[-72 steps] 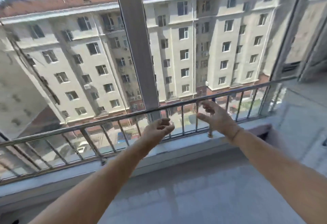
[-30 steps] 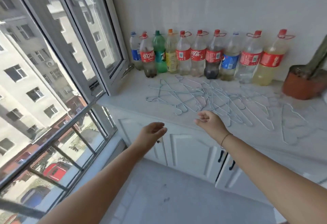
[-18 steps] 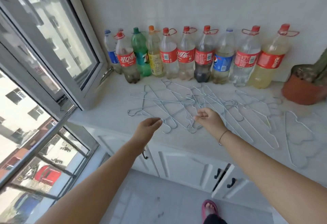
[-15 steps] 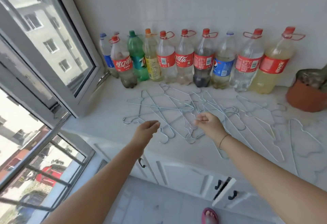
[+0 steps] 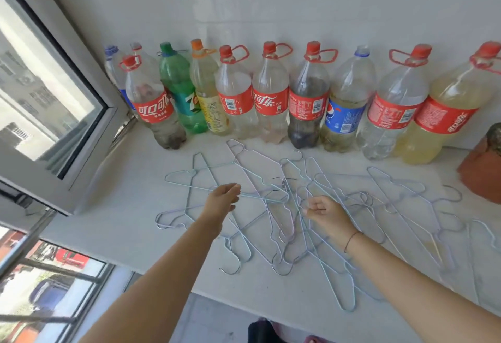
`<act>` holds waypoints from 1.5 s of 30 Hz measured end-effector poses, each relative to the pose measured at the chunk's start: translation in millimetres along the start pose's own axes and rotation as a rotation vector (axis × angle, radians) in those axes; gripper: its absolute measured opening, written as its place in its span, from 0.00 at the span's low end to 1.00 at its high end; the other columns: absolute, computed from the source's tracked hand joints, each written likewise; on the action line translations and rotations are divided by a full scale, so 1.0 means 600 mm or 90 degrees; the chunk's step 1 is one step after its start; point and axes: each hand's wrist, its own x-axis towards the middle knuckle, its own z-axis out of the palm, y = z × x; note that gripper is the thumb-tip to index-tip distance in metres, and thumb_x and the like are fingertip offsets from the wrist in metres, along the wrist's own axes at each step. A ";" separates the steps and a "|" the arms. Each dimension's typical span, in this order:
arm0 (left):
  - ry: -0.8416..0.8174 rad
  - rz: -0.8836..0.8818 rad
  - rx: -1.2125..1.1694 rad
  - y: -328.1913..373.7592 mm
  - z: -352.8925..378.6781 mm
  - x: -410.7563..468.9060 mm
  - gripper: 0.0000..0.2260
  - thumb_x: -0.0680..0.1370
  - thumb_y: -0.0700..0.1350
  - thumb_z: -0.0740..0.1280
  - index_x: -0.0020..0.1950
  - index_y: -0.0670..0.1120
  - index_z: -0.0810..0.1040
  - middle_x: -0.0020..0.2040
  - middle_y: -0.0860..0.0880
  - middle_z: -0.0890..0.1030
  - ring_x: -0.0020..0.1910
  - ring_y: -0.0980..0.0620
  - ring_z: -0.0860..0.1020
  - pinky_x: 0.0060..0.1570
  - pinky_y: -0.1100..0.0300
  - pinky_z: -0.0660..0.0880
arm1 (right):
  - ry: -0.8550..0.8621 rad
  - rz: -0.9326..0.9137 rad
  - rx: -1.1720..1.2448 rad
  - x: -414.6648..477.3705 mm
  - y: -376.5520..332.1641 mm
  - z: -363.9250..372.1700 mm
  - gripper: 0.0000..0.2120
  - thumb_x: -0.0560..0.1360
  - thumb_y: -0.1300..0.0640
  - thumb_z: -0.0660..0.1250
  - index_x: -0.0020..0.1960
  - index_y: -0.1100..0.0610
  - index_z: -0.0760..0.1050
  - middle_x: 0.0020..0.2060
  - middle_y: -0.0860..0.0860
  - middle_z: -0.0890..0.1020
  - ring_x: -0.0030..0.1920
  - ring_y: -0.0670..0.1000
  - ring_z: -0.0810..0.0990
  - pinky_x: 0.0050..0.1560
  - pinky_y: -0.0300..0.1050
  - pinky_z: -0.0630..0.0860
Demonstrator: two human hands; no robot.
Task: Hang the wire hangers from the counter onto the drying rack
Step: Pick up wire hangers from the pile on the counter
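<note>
Just under left grip, right grip: wire hangers.

The white, flat-topped counter is being lit by bright daylight. Behind it, the view is being closed off by a plain white wall, along which a row of tall plastic drink bottles is being kept. To the counter's left, a grey metal-framed glass window sash is being held open inward. Below the counter's left end, dark metal window bars are being caught by sunlight, and beneath its front edge a pale grey floor is being shaded.
</note>
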 end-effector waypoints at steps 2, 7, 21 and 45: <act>-0.006 -0.021 -0.028 0.008 0.007 0.043 0.04 0.78 0.45 0.64 0.49 0.47 0.77 0.46 0.47 0.78 0.43 0.52 0.75 0.48 0.58 0.72 | 0.008 0.019 0.006 0.014 0.010 0.000 0.11 0.70 0.59 0.71 0.50 0.55 0.74 0.50 0.54 0.79 0.51 0.52 0.78 0.55 0.43 0.72; -0.033 -0.095 -0.112 0.021 0.025 0.142 0.03 0.78 0.43 0.65 0.46 0.45 0.76 0.43 0.47 0.77 0.41 0.51 0.76 0.46 0.59 0.74 | 0.049 0.062 0.028 0.041 0.022 0.004 0.10 0.70 0.60 0.72 0.50 0.57 0.76 0.50 0.56 0.80 0.51 0.52 0.79 0.54 0.42 0.72; -0.039 -0.291 -0.231 0.013 0.053 0.265 0.05 0.77 0.39 0.66 0.44 0.39 0.72 0.40 0.40 0.74 0.38 0.46 0.76 0.46 0.55 0.76 | 0.144 0.108 0.104 0.068 0.023 0.024 0.12 0.70 0.62 0.71 0.52 0.56 0.74 0.49 0.57 0.79 0.50 0.52 0.78 0.55 0.41 0.72; -0.091 -0.342 -0.365 0.028 0.056 0.280 0.19 0.79 0.44 0.64 0.65 0.36 0.68 0.51 0.40 0.76 0.49 0.45 0.78 0.57 0.55 0.73 | 0.184 0.130 0.110 0.047 0.041 0.039 0.12 0.70 0.61 0.71 0.52 0.55 0.74 0.46 0.51 0.79 0.49 0.50 0.78 0.54 0.41 0.71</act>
